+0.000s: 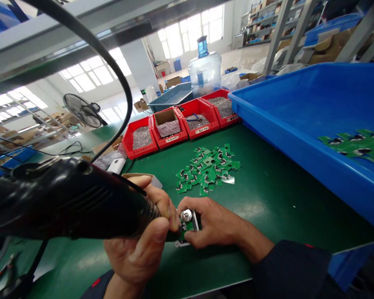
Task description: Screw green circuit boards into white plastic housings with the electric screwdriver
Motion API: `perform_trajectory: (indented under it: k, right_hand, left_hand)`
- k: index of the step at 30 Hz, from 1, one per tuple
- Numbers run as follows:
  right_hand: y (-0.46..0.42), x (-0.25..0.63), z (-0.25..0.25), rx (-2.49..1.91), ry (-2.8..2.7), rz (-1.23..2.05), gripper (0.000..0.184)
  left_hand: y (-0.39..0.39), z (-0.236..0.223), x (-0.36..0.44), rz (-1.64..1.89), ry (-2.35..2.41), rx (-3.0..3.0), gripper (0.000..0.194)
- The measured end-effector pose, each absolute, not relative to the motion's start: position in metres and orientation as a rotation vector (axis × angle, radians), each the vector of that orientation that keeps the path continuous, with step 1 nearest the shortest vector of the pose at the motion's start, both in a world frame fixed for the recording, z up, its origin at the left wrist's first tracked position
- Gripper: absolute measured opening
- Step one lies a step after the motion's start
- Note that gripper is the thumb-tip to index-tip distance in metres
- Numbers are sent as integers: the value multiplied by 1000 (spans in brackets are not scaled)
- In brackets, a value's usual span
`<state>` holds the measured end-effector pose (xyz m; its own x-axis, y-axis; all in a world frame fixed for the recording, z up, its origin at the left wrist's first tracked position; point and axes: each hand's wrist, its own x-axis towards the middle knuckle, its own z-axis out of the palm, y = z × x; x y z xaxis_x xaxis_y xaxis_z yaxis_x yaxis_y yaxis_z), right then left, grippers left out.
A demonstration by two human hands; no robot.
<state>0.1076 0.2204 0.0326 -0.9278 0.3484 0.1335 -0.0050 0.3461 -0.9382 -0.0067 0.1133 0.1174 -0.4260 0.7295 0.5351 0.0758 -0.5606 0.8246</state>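
My left hand (140, 245) is wrapped round a black electric screwdriver (65, 203) whose tip points at a small green circuit board with a round metal part (187, 222). My right hand (212, 224) pinches that board and holds it down on the green mat (268, 195). A black cable (112, 70) runs up from the screwdriver. Behind my hands lies a loose pile of several green circuit boards (207, 170).
A row of red bins (177, 124) with small metal parts stands at the back. A large blue tray (314, 120) on the right holds more green boards (358, 145). A water bottle (205, 68), a fan (82, 110) and shelving lie beyond.
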Motion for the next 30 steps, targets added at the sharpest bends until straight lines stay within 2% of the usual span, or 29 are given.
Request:
perform_trajectory:
  k: [10, 16, 30]
  right_hand:
    - [221, 109, 31, -308, -2305, 1613, 34]
    - [221, 108, 29, -328, -2310, 1624, 37]
    - [221, 110, 32, -329, -2319, 1619, 35]
  left_hand:
    - [115, 117, -5, 2018, 1178, 1252, 43]
    - [119, 128, -1, 2211, 1109, 1219, 38]
    - [123, 122, 4, 2118, 1162, 1259, 41]
